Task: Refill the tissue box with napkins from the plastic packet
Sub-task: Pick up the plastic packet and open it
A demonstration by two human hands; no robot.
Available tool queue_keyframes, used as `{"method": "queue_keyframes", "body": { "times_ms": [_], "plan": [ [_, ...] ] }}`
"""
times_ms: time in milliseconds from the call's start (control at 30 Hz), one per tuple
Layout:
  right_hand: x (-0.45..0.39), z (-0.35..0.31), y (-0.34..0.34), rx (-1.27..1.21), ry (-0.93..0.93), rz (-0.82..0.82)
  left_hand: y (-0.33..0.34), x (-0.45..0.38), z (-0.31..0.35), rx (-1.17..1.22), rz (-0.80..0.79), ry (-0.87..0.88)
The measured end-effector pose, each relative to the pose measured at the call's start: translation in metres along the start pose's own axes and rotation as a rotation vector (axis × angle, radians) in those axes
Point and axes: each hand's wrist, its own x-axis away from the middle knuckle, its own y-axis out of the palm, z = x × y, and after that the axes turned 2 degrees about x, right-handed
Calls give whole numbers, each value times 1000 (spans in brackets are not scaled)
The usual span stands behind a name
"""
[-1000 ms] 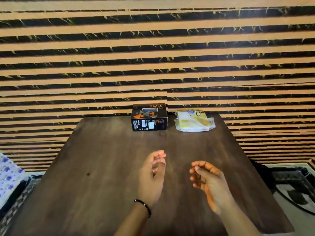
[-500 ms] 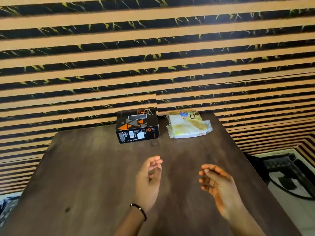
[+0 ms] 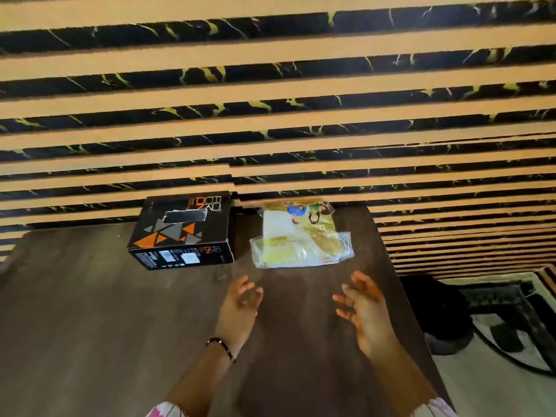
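Observation:
A black tissue box (image 3: 183, 230) with orange and grey triangles stands at the far edge of the dark wooden table (image 3: 90, 326), its top slot showing. Right of it lies a clear plastic packet (image 3: 301, 239) with white and yellow napkins inside. My left hand (image 3: 240, 305), with a dark bracelet at the wrist, hovers over the table just short of the gap between box and packet, fingers apart and empty. My right hand (image 3: 361, 305) hovers just below the packet's right side, fingers spread, holding nothing.
A wall of tan slats and black marbled strips (image 3: 270, 115) rises directly behind the table. Right of the table lies a black object (image 3: 433, 311) on a black-and-white patterned rug (image 3: 511, 326).
Both hands have moved forward toward the packet and spread their fingers. The view has come closer to the box and packet.

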Motion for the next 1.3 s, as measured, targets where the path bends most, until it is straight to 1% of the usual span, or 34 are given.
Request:
{"method": "queue_keyframes", "body": {
  "times_ms": [100, 200, 367, 467, 567, 733, 1000, 1133, 1233, 1300],
  "plan": [
    [-32, -4, 4, 88, -52, 12, 11, -22, 9, -23, 46, -4],
    [-54, -7, 6, 160, -64, -26, 19, -40, 18, -43, 86, 28],
    [-65, -9, 7, 174, -61, -79, 34, -42, 29, -165, -15, 147],
    [-56, -7, 6, 162, -69, -82, 34, -37, 23, -187, -20, 194],
    [-41, -2, 3, 141, -64, -57, 27, -25, 8, -170, -11, 166],
    [6, 23, 1, 143, -58, -41, 4, 24, -24, -122, -36, 146],
    [102, 86, 8, 159, -16, -22, -64, 102, -65, -233, -64, 175],
    [139, 109, 13, 186, -19, -16, -98, 127, -78, -269, -63, 163],
    [163, 126, 16, 204, -32, -1, -123, 145, -91, -309, -103, 164],
    [176, 136, 19, 195, -36, 12, -139, 156, -102, -347, -102, 144]
  ]
}}
